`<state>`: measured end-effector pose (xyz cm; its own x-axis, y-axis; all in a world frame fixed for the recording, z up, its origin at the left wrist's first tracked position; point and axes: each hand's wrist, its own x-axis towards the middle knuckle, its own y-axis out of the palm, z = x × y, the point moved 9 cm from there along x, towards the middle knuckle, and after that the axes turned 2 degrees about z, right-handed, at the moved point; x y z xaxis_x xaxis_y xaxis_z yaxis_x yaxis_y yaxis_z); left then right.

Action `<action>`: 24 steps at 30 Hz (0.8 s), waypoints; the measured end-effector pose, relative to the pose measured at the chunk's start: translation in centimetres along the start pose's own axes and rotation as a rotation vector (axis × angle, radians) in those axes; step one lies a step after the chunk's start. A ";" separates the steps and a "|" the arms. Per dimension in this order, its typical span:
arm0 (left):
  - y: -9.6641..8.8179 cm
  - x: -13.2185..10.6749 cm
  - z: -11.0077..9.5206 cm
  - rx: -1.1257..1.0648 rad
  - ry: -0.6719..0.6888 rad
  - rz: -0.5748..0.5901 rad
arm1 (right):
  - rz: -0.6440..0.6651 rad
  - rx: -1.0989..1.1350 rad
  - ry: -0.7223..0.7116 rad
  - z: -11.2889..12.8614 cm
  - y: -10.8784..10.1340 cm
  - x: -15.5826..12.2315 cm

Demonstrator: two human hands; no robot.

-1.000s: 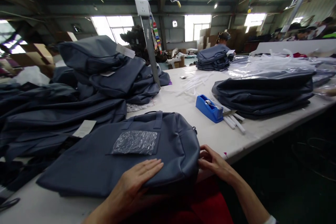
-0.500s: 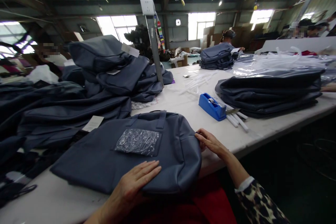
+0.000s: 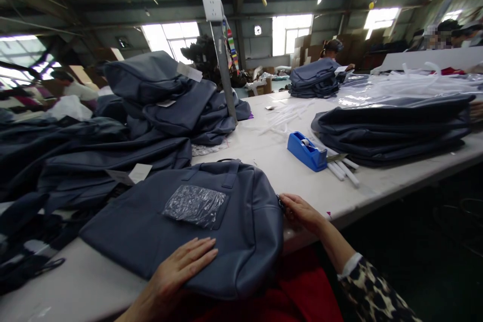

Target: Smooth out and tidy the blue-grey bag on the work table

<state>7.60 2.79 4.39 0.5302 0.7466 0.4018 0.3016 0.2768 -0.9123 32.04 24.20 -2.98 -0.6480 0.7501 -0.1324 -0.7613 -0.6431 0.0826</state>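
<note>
A slate-blue fabric bag lies flat on the white table right in front of me. A crinkled clear plastic packet sits in a patch on its top, and two short handles lie near its far edge. My left hand rests flat on the bag's near side, fingers apart. At the bag's right edge, my right hand pinches a small dark zip pull, partly hidden by the fingers. A leopard-print sleeve covers that forearm.
A blue tape dispenser and white plastic strips lie to the right. Beyond them is a stack of folded bags. A heap of similar bags rises to the left. A co-worker stands at the far end of the table.
My right hand has moved up the bag's edge to the zip pull. My left hand has slid left and toward me. The whole view has shifted slightly right.
</note>
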 end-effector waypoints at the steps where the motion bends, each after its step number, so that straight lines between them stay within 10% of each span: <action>1: 0.0 -0.1 0.0 -0.002 0.000 0.000 | 0.005 -0.011 -0.001 0.1 -0.1 -0.2; 18: 0.0 -0.6 -0.8 0.054 -0.035 -0.050 | -0.467 -0.513 -0.345 5.1 -2.9 2.9; 24: 0.5 -0.5 -0.4 0.020 -0.086 -0.068 | -0.310 -0.441 -0.269 3.7 -1.2 0.6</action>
<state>7.86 2.31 3.76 0.4391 0.7746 0.4552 0.3179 0.3399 -0.8851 32.48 25.93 0.47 -0.4239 0.8887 0.1748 -0.8717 -0.3479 -0.3451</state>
